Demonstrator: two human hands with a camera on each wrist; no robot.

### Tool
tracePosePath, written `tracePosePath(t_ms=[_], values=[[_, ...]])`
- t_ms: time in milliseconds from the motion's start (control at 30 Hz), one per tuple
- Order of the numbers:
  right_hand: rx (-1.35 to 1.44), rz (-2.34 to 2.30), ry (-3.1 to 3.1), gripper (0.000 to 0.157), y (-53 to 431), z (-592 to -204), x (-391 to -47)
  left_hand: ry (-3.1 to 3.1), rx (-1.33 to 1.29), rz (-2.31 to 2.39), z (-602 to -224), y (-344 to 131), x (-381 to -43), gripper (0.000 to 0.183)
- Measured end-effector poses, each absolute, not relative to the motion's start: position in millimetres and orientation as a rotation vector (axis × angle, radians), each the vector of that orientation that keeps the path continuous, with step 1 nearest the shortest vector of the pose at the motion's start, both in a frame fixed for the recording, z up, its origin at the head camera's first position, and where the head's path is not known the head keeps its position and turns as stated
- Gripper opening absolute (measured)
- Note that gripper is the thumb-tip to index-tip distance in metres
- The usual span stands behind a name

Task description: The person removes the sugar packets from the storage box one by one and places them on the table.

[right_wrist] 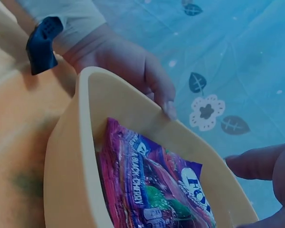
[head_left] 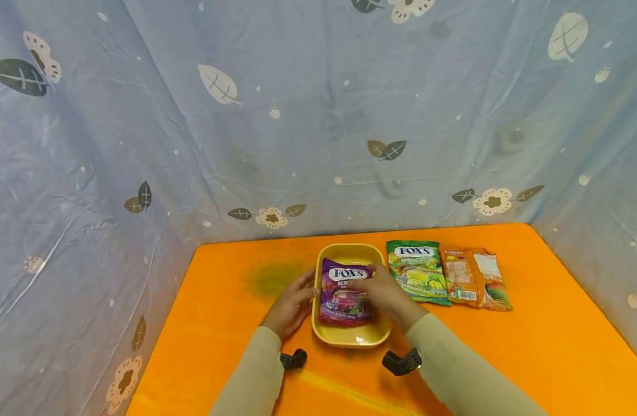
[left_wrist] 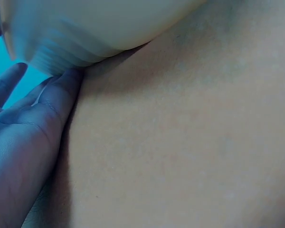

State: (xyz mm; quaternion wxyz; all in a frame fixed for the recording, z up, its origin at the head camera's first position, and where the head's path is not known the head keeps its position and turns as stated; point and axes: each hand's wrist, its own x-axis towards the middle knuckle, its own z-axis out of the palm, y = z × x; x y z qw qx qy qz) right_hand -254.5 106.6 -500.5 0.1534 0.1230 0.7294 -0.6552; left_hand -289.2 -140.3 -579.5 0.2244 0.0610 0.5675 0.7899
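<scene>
A yellow plastic basin (head_left: 352, 345) stands on the orange table, and a purple Fox's berries candy bag (head_left: 344, 297) lies face up inside it. My left hand (head_left: 292, 305) holds the basin's left side, thumb at the rim. The left wrist view has the fingers of that hand (left_wrist: 23, 128) against the basin's outer wall (left_wrist: 99, 23). Over the bag's right part reaches my right hand (head_left: 388, 292), fingers extended. In the right wrist view, fingers of the right hand (right_wrist: 263, 164) show near the rim, not curled round the candy bag (right_wrist: 156, 185). Whether the fingertips touch it is hard to tell.
Right of the basin lies a green Fox's spring tea bag (head_left: 418, 271). An orange candy bag (head_left: 474, 278), back side up, is beside it. A patterned curtain (head_left: 308, 144) hangs around the table (head_left: 225, 323). Black wrist devices (head_left: 402, 362) sit by both cuffs.
</scene>
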Motion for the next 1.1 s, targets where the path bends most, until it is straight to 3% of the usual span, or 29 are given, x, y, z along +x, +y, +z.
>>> tracePosePath(t_ms=[533, 767, 967, 1100], values=[[0.209, -1.916, 2.119, 0.09, 105.2, -505.2, -254.5, 1.588, 0.21, 2.162, -578.2, -141.6, -289.5, 0.071], [0.23, -2.006, 2.035, 0.085, 103.1, -508.7, -254.9, 1.571, 0.225, 2.172, -579.1, -141.4, -288.9, 0.068], [0.244, -2.058, 2.021, 0.099, 102.6, -510.5, -256.8, 1.546, 0.251, 2.187, -580.0, -141.5, -289.9, 0.069], [0.235, -2.032, 2.049, 0.093, 103.1, -510.2, -256.3, 1.538, 0.249, 2.188, -580.6, -141.9, -290.3, 0.069]])
